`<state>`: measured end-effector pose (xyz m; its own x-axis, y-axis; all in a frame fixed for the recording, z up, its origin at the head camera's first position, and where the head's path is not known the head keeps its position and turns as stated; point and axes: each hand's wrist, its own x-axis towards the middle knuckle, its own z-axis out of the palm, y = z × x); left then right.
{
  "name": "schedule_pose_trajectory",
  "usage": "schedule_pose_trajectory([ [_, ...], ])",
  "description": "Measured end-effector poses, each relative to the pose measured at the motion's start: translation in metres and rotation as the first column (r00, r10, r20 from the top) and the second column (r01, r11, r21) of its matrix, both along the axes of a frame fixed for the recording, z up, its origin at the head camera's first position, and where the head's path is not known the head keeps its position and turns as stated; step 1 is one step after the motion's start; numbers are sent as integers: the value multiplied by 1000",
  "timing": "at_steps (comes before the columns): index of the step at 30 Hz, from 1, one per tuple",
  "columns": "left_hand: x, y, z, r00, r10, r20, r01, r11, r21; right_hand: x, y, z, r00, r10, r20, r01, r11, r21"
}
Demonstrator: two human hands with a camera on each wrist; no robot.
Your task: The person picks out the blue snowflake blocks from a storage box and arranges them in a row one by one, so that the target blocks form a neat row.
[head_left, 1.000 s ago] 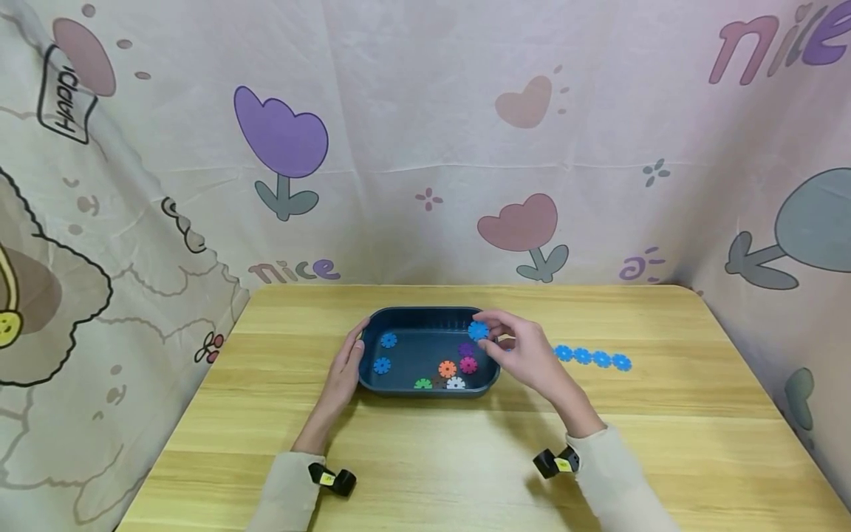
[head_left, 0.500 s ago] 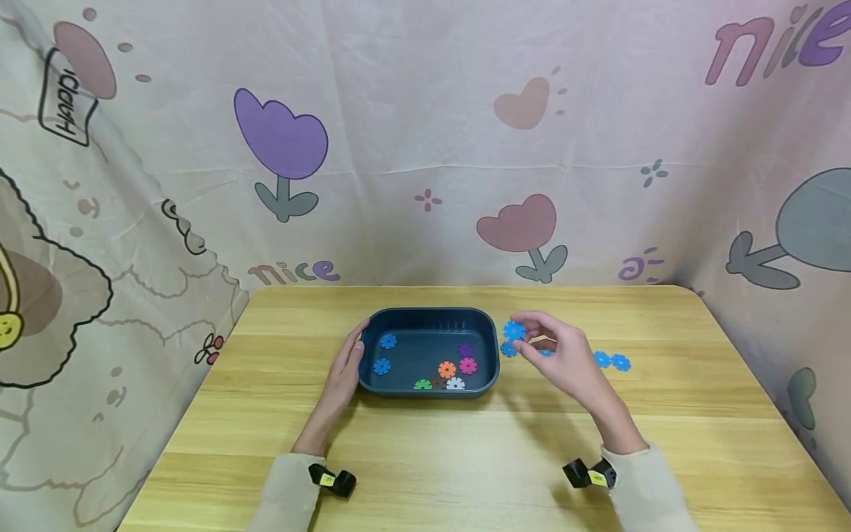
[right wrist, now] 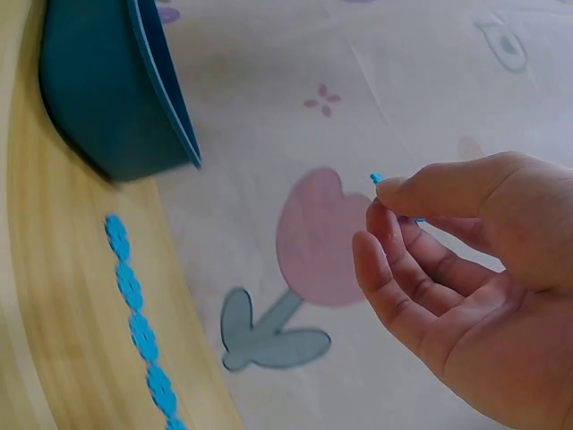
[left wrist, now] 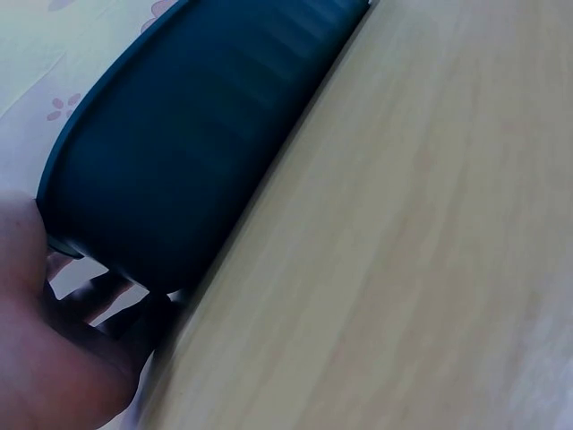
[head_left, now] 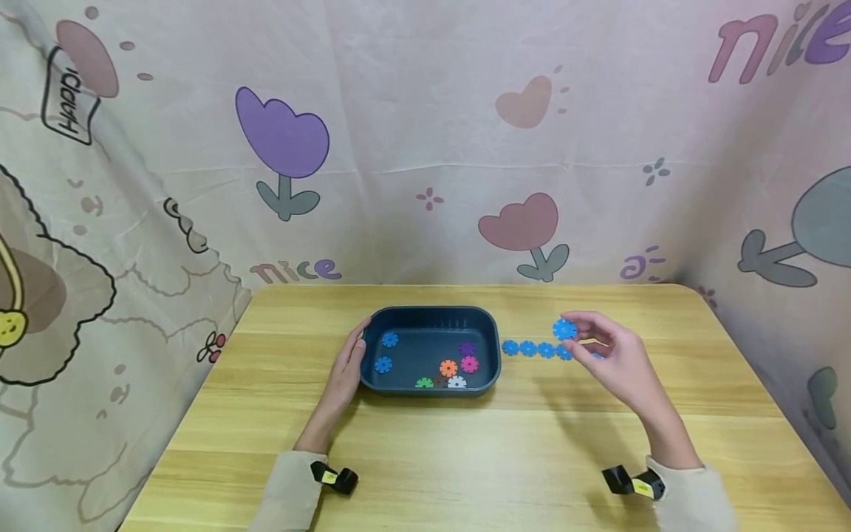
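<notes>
My right hand [head_left: 614, 355] pinches a blue flower-shaped disc [head_left: 564, 329] between thumb and fingertips, raised over a row of similar discs. In the right wrist view, only a sliver of it shows at the fingertips. Joined edge to edge, the row of blue discs [head_left: 528, 348] lies right of the tray, its right part hidden behind my hand. My left hand [head_left: 344, 367] holds the left end of the dark blue tray [head_left: 432, 391], thumb at the rim and fingers along the outer wall. Inside are two blue discs [head_left: 383, 365] at the left.
Other discs lie toward the tray's right and near side: purple [head_left: 467, 348], pink [head_left: 469, 363], orange [head_left: 448, 368], green [head_left: 424, 383], brown [head_left: 440, 382] and white [head_left: 456, 382]. The wooden table [head_left: 425, 451] ends at a printed cloth backdrop [head_left: 399, 148].
My right hand has carried the blue disc rightward from over the tray's right rim to above the row, uncovering the row's left part. My left hand and the tray stay put.
</notes>
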<state>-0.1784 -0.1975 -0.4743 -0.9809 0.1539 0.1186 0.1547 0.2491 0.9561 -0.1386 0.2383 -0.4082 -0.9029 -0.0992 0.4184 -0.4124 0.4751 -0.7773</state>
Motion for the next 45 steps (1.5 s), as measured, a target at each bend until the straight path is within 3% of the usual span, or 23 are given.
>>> schedule_pose_trajectory([
  [8, 0, 1, 1, 1000, 1, -1, -1, 1000, -4, 3, 32, -1, 998, -65, 19, 65, 998, 13],
  [17, 4, 3, 0, 1000, 6, -11, -6, 1000, 7, -2, 69, -25, 983, -170, 64, 169, 985, 11],
  [24, 2, 5, 1, 1000, 1, -24, -1, 1000, 7, 1, 92, -38, 961, -248, 120, 247, 969, 20],
  [31, 1, 4, 3, 1000, 3, -9, -3, 1000, 3, 4, 112, -50, 934, -309, 180, 294, 950, 108],
  [40, 2, 2, 4, 1000, -6, -12, 6, 1000, -1, 5, 128, -69, 910, -323, 259, 290, 944, 158],
  [45, 2, 1, 5, 1000, -7, -12, 7, 1000, -3, 4, 133, -81, 884, -347, 314, 292, 933, 208],
])
